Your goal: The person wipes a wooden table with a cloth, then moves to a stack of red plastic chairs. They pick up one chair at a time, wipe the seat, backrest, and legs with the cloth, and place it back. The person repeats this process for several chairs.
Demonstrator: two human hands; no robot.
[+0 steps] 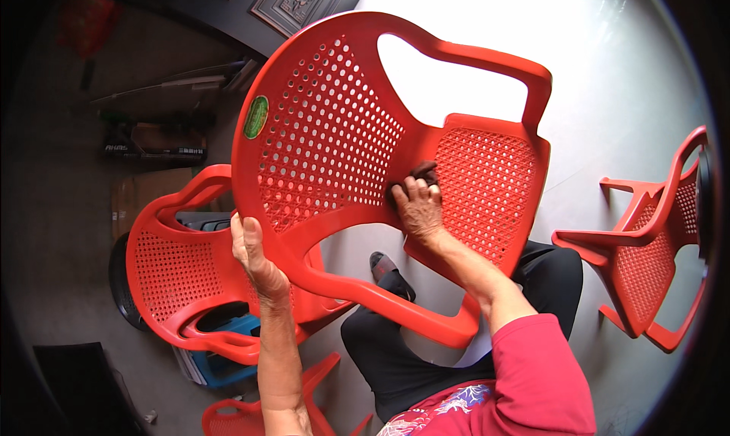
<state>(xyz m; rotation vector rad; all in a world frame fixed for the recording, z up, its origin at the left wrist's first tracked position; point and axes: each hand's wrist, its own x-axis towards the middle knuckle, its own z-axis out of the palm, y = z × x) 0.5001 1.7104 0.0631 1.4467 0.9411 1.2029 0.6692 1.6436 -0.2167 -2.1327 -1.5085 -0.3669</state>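
Note:
A red plastic armchair (357, 242) with a perforated back and seat is tilted in front of me, above my lap. An oval green sticker (256, 117) marks the top of its backrest. My right hand (419, 206) presses a dark brown cloth (423, 175) into the corner where backrest and seat meet, its fingers bent over the cloth. At the backrest's lower left rim, my left hand (259, 259) rests upright against the edge, fingers extended and partly hidden behind the chair.
Another red chair (179, 272) stands at left, beside a blue plastic item (228, 345). A third red chair (646, 261) is at right. More red plastic (243, 419) shows at the bottom. Boxes (152, 143) lie at far left; a dark carved panel (296, 2) is at the top.

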